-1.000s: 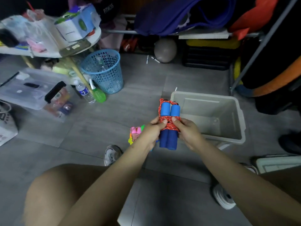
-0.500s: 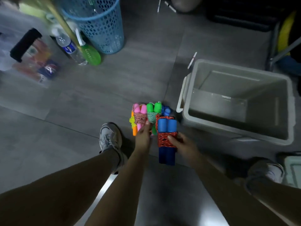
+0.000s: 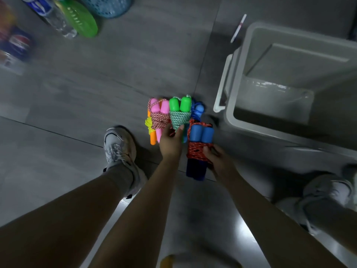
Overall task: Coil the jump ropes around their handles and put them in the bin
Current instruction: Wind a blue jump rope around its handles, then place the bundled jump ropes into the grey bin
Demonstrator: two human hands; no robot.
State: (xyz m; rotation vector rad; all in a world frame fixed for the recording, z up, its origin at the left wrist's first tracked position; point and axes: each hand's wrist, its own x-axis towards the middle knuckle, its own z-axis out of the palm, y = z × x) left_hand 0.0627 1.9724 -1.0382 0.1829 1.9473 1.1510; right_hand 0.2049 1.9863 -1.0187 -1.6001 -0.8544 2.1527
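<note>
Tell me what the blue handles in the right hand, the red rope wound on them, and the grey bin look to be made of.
Blue handles: probably foam or matte plastic, since they show no shine. Red rope: braided cord, likely woven synthetic, with flecked strands. Grey bin: moulded plastic, smooth and slightly glossy, with glare on its inner wall.

Floor inventory: jump ropes, bin, bottles

We are counting five coiled rope bundles: pink (image 3: 160,115), green (image 3: 180,113), orange (image 3: 152,139), small blue (image 3: 199,110), red-corded blue (image 3: 200,146); one grey bin (image 3: 237,74); two bottles (image 3: 58,20); two shoes (image 3: 118,147).

Head camera looks steeply down (close) at floor (image 3: 96,89).
</note>
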